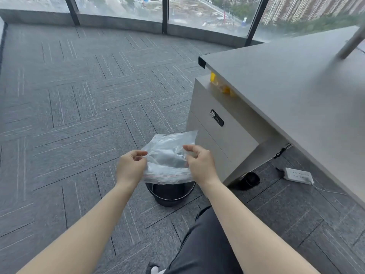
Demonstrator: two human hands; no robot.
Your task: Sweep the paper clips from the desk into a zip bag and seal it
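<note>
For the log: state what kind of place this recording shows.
Probably an office high up in a building: a grey desk over a locked drawer cabinet, grey carpet tiles, and floor-level windows overlooking city blocks.

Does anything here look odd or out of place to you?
A few things. The power strip lies loose on the carpet under the desk, its cord trailing. Something yellow is wedged between the desk and the drawer cabinet. Both hands hold the zip bag above a black bin, away from the desk.
</note>
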